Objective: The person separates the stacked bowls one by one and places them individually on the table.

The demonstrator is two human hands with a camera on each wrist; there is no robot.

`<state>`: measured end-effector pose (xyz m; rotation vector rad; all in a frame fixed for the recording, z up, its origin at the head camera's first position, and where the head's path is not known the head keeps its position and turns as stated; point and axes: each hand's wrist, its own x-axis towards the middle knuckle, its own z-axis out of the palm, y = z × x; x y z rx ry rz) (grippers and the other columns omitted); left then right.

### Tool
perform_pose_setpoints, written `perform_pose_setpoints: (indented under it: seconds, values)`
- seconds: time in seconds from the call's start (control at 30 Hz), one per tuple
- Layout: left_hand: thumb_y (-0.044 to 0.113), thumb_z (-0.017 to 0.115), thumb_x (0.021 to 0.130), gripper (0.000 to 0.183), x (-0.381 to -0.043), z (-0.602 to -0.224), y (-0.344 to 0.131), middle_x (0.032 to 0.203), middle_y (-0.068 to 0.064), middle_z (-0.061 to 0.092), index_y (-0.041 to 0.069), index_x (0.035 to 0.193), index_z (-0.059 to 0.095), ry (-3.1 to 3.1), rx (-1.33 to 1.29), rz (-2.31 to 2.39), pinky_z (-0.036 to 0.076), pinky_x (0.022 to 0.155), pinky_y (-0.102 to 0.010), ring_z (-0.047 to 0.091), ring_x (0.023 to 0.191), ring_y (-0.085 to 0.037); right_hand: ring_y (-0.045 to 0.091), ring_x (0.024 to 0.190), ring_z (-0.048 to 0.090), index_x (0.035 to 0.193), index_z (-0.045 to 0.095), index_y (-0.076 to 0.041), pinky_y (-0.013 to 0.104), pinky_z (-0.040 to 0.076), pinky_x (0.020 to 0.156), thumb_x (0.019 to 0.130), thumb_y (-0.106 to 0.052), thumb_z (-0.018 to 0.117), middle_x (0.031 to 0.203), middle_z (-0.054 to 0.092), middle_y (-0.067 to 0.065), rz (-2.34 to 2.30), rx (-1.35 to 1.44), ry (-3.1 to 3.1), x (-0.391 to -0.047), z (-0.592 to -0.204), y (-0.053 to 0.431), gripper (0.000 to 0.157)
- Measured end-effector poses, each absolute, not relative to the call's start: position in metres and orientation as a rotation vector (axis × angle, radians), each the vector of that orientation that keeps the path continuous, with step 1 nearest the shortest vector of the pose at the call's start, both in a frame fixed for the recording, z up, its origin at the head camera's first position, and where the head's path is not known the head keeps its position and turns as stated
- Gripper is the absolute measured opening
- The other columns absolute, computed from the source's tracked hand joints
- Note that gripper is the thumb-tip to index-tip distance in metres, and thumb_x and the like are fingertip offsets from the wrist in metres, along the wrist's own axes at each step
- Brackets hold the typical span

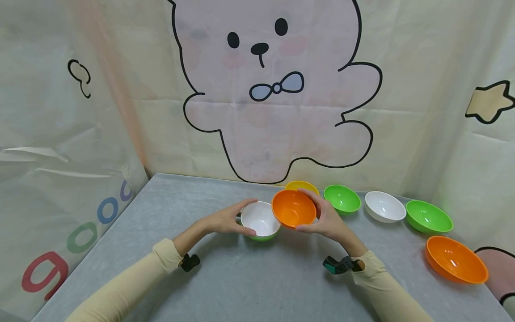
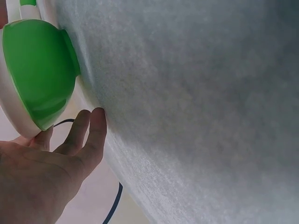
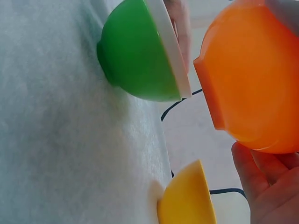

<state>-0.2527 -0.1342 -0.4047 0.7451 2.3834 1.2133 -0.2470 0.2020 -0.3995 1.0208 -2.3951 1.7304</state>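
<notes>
A white bowl [image 1: 259,218] sits nested in a green bowl [image 3: 135,51] on the table, its pale rim showing above the green wall. My left hand [image 1: 226,221] grips this pair from the left, thumb at the near side of the rim and fingers at the far side. Raised just to the right is an orange bowl [image 1: 293,209], held upright by my right hand [image 1: 329,219] between thumb and fingers. In the right wrist view its base is off the table, higher than the green bowl's base. Behind it stands a yellow bowl [image 1: 301,184], partly hidden.
Along the back and right of the grey table [image 1: 257,286] stand a green bowl [image 1: 342,199], a white bowl [image 1: 385,207], a larger green bowl [image 1: 428,217] and a large orange bowl [image 1: 456,260]. A printed curtain [image 1: 141,134] hangs behind the table's back edge.
</notes>
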Motion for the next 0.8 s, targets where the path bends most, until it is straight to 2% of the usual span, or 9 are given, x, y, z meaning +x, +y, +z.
perform_pose_setpoints:
  seconds: [0.27,0.57,0.8]
  values:
    - [0.036,0.085,0.084,0.1,-0.253,-0.405,-0.134,0.155,-0.008,0.039,0.016,0.161,0.027,2.396,0.756,1.196,0.036,0.109,-0.051,0.041,0.135,-0.027,0.034,0.122,0.053,0.149,0.042,-0.001,0.03,0.049,0.097,0.075,-0.003,0.09,0.141,0.051,0.015,1.713,1.017,-2.41,-0.244,-0.403,0.209,0.089]
    - [0.037,0.085,0.084,0.099,-0.253,-0.407,-0.135,0.152,-0.007,0.041,0.02,0.161,0.027,2.396,0.744,1.205,0.037,0.108,-0.051,0.042,0.133,-0.026,0.036,0.123,0.052,0.15,0.042,-0.001,0.028,0.049,0.096,0.074,-0.005,0.091,0.142,0.052,0.017,1.688,0.925,-2.469,-0.239,-0.409,0.221,0.091]
    - [0.038,0.085,0.083,0.101,-0.253,-0.408,-0.134,0.151,-0.006,0.041,0.018,0.162,0.026,2.396,0.759,1.21,0.038,0.107,-0.051,0.042,0.133,-0.025,0.037,0.124,0.051,0.15,0.042,0.001,0.026,0.049,0.095,0.074,-0.003,0.091,0.141,0.051,0.019,1.694,0.857,-2.484,-0.233,-0.412,0.233,0.09]
